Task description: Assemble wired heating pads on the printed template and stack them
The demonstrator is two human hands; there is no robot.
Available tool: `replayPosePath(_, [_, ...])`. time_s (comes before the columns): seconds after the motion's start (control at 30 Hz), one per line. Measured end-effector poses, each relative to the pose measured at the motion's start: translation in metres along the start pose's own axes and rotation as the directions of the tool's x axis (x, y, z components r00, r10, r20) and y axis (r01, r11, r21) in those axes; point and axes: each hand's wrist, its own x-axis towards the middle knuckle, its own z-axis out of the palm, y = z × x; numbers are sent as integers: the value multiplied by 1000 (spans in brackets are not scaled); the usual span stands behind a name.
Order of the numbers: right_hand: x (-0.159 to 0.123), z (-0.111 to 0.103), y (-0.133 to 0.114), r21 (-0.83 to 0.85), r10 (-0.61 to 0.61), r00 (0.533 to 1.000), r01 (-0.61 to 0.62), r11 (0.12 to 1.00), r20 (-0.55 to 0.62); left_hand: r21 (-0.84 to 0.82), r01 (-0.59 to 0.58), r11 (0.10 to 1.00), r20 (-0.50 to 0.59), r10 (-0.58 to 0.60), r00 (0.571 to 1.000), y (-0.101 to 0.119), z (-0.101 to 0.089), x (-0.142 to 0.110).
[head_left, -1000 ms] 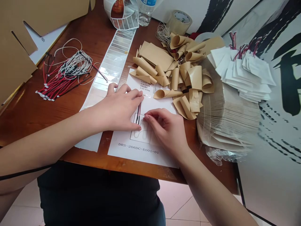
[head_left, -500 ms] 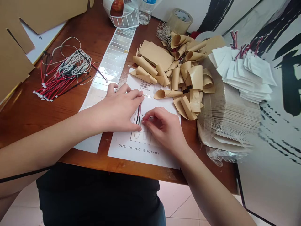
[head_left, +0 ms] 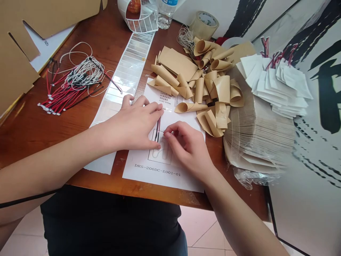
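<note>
My left hand (head_left: 140,122) lies palm down on a printed sheet (head_left: 138,172), fingers spread, its thumb at the lower ends of a red and black wire lead (head_left: 158,131). Right of the lead, my right hand (head_left: 188,144) pinches thumb and forefinger together low over the sheet. What is between those fingertips is too small to make out. Beneath both hands is a square outline with a curving pale line (head_left: 157,155) inside; the right hand covers part of it.
A bundle of red, black and white wires (head_left: 80,80) lies left, beside a clear label strip (head_left: 130,64). Curled brown paper pieces (head_left: 198,90) sit beyond the sheet. White packets (head_left: 279,83) rest on a plastic-wrapped stack (head_left: 266,131). A tape roll (head_left: 204,25) and bottle (head_left: 165,16) stand behind.
My right hand's pinched fingertips have shifted slightly up and to the right, a little farther from the wire lead. The left hand stays in place.
</note>
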Motion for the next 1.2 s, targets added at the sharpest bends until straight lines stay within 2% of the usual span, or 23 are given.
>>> replayPosePath(0.2, [1,-3,-1,108,2,1000,-2,994,-2,-3,5,1000,1,-5,1000,0,0,0])
replayPosePath(0.37, [1,-9,-3,162,91,994,-99,982,55,2,10,1000,5,-10,1000,0,0,1])
replayPosePath(0.47, [1,-8,-3,101,123,992,-123,987,7,2,12,1000,8,-12,1000,0,-1,0])
replayPosePath(0.6, [0,-4,2,-38,82,995,-84,996,-58,9,14,1000,10,-14,1000,1,-2,0])
replayPosePath(0.73, [0,-2,6,-83,65,996,-70,994,-65,8,17,1000,12,-17,1000,1,-2,0])
replayPosePath(0.87, [0,-1,8,-158,80,988,-100,982,-130,2,21,1000,15,-21,1000,1,-1,0])
replayPosePath(1.2, [-1,1,0,-184,55,994,-73,980,-98,-1,10,1000,3,-10,1000,1,-3,-1])
